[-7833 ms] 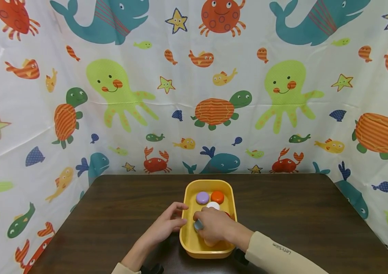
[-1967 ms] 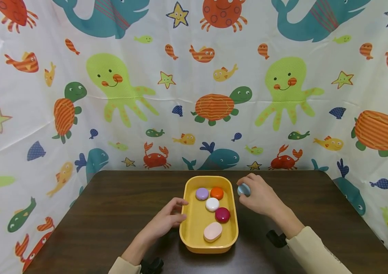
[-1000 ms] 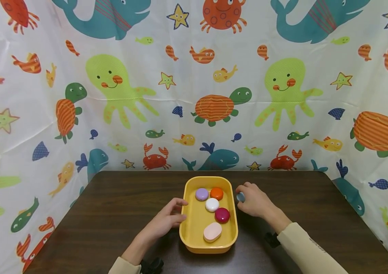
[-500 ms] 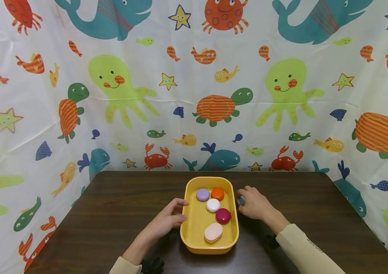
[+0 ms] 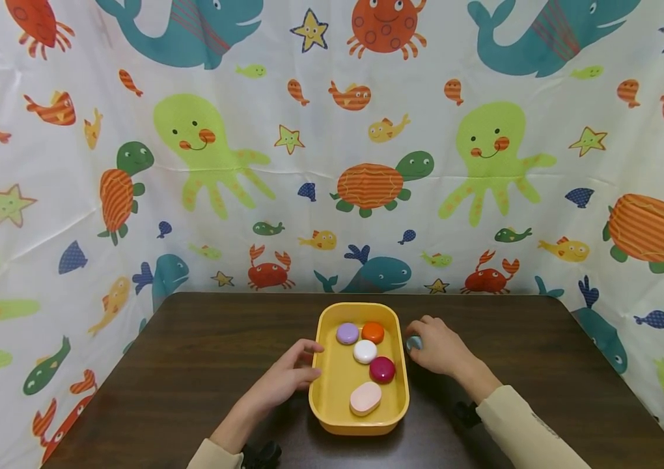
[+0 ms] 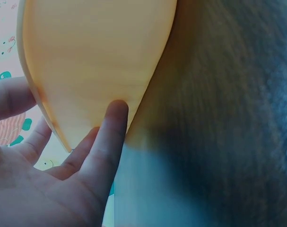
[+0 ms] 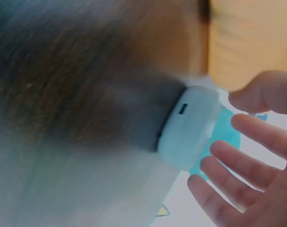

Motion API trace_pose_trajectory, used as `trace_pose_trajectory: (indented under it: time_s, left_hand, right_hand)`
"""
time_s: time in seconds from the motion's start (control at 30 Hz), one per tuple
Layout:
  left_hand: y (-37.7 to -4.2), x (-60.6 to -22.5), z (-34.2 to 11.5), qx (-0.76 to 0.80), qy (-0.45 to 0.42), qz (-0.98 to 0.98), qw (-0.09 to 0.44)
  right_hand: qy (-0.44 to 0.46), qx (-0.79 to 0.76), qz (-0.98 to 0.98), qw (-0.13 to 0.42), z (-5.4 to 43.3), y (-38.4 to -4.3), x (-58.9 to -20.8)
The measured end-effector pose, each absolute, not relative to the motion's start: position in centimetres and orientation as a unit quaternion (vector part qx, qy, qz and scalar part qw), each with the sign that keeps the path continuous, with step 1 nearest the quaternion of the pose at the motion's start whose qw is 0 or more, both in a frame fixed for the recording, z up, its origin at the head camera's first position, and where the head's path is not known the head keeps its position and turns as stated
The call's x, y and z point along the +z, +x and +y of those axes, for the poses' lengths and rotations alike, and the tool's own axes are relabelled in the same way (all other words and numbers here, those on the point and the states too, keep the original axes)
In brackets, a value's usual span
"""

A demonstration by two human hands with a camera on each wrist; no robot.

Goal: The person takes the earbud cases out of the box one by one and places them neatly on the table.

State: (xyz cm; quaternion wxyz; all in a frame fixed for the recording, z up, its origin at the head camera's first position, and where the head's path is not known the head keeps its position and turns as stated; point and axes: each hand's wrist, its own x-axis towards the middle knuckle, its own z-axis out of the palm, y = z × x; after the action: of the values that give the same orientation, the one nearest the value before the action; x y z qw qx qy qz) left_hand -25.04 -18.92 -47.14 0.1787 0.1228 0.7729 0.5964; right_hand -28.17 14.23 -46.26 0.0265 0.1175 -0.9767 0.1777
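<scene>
A light blue earbud case stands on the table just right of the yellow tray. In the right wrist view, the case shows a small dark port slot, and the right hand has its fingers spread apart beside it, with a gap visible. From the head view, the right hand partly hides the case. The left hand rests its fingertips on the tray's left side. Its fingers are fairly straight against the tray wall in the left wrist view, the thumb apart from the others.
Inside the tray lie rounded cases: lilac, orange, white, dark red and an oval pink one. Dark wooden table surrounds the tray. A sea-animal curtain hangs behind.
The right hand has gone from inside the tray to its right, carrying the light blue case. It has lowered the case onto the table and loosened its fingers. The left hand has stayed put.
</scene>
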Motion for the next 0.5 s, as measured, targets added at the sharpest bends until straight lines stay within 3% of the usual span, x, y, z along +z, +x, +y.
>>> trace_pose_trajectory:
  time_s: [0.5]
  left_hand:
    - [-25.2,-47.1,-19.0,0.593,0.124,0.775,0.178]
  right_hand:
    - [0.148,0.204,-0.963,0.096,12.5,-25.5,-42.1]
